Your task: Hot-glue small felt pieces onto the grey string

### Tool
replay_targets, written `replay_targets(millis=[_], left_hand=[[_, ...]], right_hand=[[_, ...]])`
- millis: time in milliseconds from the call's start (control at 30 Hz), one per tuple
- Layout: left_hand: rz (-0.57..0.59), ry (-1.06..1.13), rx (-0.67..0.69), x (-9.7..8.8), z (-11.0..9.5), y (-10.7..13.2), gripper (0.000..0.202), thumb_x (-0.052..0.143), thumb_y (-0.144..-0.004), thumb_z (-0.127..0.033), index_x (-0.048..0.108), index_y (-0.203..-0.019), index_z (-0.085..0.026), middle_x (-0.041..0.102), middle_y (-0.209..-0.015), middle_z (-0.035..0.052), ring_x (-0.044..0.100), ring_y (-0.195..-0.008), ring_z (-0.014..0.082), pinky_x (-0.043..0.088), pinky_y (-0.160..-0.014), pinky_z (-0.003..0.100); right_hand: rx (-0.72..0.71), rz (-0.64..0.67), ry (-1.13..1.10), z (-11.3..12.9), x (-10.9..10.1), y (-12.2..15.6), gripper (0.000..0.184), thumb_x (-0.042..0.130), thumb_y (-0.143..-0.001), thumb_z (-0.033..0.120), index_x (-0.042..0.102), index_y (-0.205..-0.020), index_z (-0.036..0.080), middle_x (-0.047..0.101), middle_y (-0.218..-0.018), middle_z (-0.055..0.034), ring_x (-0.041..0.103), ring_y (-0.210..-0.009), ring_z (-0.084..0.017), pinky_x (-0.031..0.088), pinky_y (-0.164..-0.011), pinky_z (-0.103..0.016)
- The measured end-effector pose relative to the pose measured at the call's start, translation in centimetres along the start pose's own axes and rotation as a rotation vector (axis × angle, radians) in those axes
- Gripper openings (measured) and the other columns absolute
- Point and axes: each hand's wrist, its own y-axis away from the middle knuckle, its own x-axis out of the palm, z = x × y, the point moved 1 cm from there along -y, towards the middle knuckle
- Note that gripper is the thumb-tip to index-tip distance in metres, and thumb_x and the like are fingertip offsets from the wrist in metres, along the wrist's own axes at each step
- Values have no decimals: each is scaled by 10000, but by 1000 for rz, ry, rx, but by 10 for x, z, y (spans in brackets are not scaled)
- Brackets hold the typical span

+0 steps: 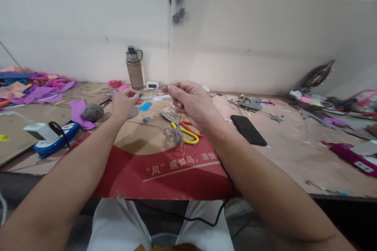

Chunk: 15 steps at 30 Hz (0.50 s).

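My right hand [188,100] is raised over the middle of the table, fingers pinched together. Grey yarn [177,135] hangs below it in a loose tangle, and a thin dark strand sticks out at its fingertips. To the left, my left hand [126,104] has its thumb and fingertips closed; what they pinch, if anything, is too small to make out. Beneath my right hand lie scissors [191,135] with yellow and red handles. Blue felt scraps [145,106] and a small grey tuft [146,119] lie between the hands.
A grey yarn ball [92,112] and a blue power strip [57,139] sit left. A bottle [134,70] and small white timer [152,85] stand by the partition. Right are a phone [249,130], grey star [276,117] and magenta power strip [353,158]. Red-printed cardboard [165,186] covers the front edge.
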Motion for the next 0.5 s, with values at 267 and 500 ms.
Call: replay_targets(millis=[267,500], left_hand=[[5,282,-68,2,-1,-1,83,620,-759,-138,585,-684,-141,610,-647,-18,631,-662,85,518,-714,233],[88,283,-140,10,-7,8,122,701,-685,-228,619,-748,-163,587,-621,-22,579,-543,86,362,-447,178]], right_hand=[[-393,452,514,-4,20,42,275,463,-909,331,647,-737,219,638,-774,0,561,-808,-134,415,-767,-268],[210,-249,899,-97,-87,21,255,622,-757,377,549,-574,216,537,-530,-28,483,-540,-163,334,-553,-295]])
